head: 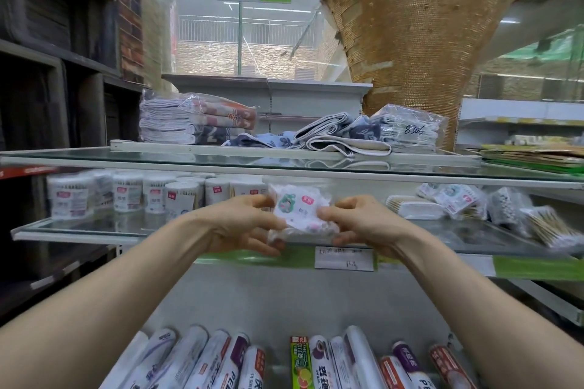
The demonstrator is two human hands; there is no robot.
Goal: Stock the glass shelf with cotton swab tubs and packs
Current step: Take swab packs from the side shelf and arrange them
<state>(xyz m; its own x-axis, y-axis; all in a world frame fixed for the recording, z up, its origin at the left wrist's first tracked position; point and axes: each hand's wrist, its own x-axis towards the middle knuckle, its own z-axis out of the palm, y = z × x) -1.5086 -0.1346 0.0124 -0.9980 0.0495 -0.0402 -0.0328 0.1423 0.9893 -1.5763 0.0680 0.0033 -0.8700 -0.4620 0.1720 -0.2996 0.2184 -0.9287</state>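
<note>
Swab pack is pinched between my fingers at both ends: my left hand curls round its left edge and my right hand nips its right edge, so both are closed on the crinkly film. I hold it just above the front edge of the shelf, at the shelf's middle gap, not yet set down.

Tubs stand close-packed at the shelf's left end. Other packs lie in a loose heap at its right end, with swab bundles near its front edge.

The film looks slick and soft, so I judge a light pinch could let the pack slide out. If I release it this far forward, it may tip off the glass onto the rolls below the shelf. Pushing it back carelessly could knock the nearest tubs over, and a sweep to the right might nudge those bundles off the edge.
</note>
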